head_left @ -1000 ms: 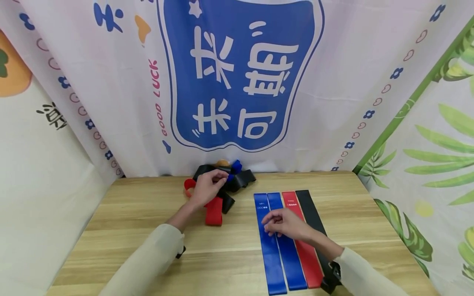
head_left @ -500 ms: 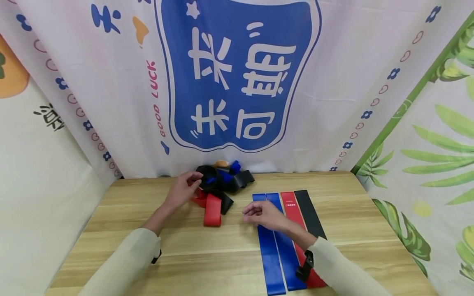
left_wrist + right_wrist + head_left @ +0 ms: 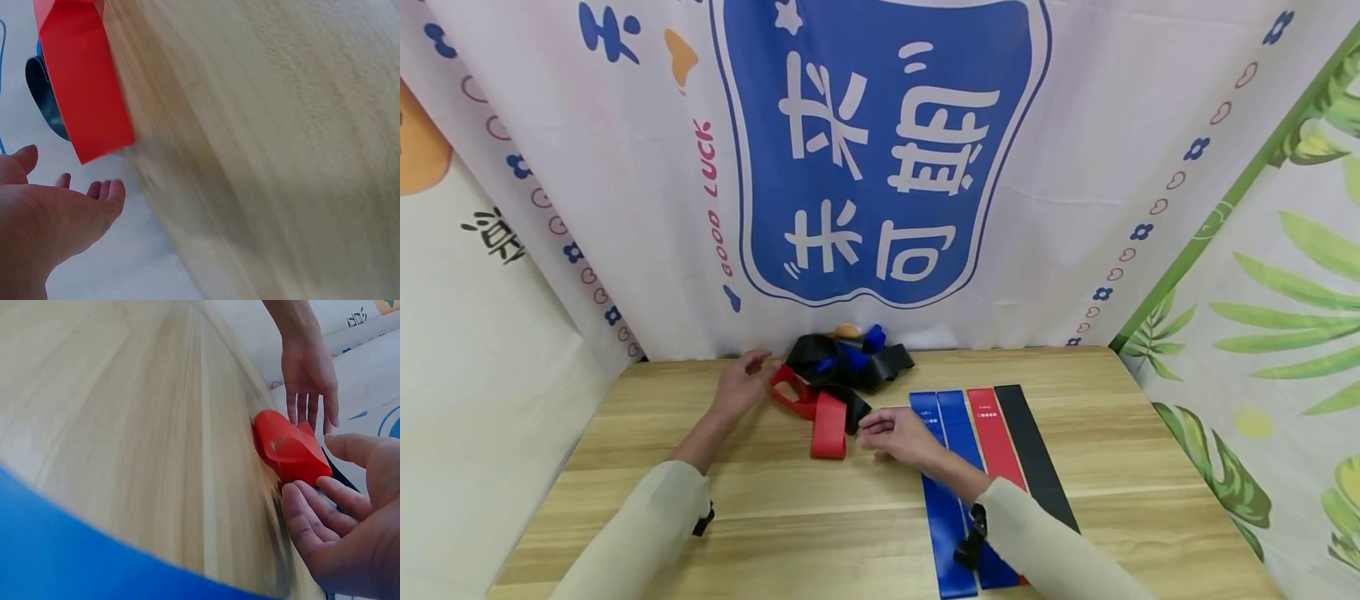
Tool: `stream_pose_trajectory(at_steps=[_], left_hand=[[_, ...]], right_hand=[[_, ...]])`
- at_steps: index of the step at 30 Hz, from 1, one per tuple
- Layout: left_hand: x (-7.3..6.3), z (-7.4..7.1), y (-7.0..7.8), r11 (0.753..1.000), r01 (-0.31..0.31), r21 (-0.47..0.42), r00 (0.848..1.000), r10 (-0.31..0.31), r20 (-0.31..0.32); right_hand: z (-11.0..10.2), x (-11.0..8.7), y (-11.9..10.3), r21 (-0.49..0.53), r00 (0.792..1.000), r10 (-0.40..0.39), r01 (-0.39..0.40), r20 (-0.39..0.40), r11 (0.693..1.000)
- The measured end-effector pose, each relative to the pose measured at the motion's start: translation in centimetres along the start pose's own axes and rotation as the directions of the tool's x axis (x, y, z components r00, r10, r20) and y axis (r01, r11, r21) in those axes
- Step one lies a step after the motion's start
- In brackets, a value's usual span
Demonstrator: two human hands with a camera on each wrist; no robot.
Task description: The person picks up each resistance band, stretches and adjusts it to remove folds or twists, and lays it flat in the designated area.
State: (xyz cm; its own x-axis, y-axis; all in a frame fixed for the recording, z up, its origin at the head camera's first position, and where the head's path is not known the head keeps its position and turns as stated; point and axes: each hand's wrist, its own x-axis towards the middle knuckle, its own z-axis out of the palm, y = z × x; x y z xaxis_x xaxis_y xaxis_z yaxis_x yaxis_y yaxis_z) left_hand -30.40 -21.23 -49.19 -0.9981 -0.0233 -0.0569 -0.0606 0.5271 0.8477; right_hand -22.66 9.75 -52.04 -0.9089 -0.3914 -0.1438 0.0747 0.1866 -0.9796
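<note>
A loose heap of flat elastic resistance bands lies by the table's back edge. In it are a red band (image 3: 830,425), a black band (image 3: 808,354) and a blue band (image 3: 876,338). My left hand (image 3: 741,387) is just left of the heap, fingers extended and holding nothing; the left wrist view shows the red band (image 3: 87,87) beyond its fingertips. Opposite, my right hand (image 3: 897,437) hovers by the heap's front right side with relaxed fingers. In the right wrist view its fingertips come close to the red band (image 3: 290,447), with nothing gripped.
Laid flat side by side on the right of the wooden table (image 3: 775,533) are two blue bands (image 3: 951,533), a red band (image 3: 1000,450) and a black band (image 3: 1037,458). My right forearm crosses over them. A printed curtain (image 3: 1060,208) hangs behind the table.
My left hand has drawn back leftward from over the heap to its left side. My right hand has moved left from above the flat bands to the heap's right side.
</note>
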Motion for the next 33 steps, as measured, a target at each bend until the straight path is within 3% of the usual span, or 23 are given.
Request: stream_pose_trajectory(at_steps=[3, 14, 25, 33], left_hand=[[0.3, 0.0, -0.3, 0.997, 0.063, -0.038, 0.998, -0.062, 0.027], [1.0, 0.6, -0.5, 0.987, 0.124, -0.105, 0.990, -0.116, 0.075], [1.2, 1.0, -1.0, 0.966, 0.187, -0.176, 0.979, -0.168, 0.117], [1.0, 0.8, -1.3, 0.980, 0.156, -0.120, 0.984, -0.143, 0.109]], right_hand=[[0.8, 0.3, 0.1, 0.004, 1.000, -0.009, 0.009, -0.015, 1.000], [3.1, 1.1, 0.4, 0.013, 0.994, -0.016, 0.017, -0.111, 1.000], [4.6, 1.5, 0.1, -0.095, 0.986, -0.031, 0.015, -0.167, 0.995], [4.8, 1.2, 0.1, -0.059, 0.981, -0.002, -0.009, -0.196, 0.998]])
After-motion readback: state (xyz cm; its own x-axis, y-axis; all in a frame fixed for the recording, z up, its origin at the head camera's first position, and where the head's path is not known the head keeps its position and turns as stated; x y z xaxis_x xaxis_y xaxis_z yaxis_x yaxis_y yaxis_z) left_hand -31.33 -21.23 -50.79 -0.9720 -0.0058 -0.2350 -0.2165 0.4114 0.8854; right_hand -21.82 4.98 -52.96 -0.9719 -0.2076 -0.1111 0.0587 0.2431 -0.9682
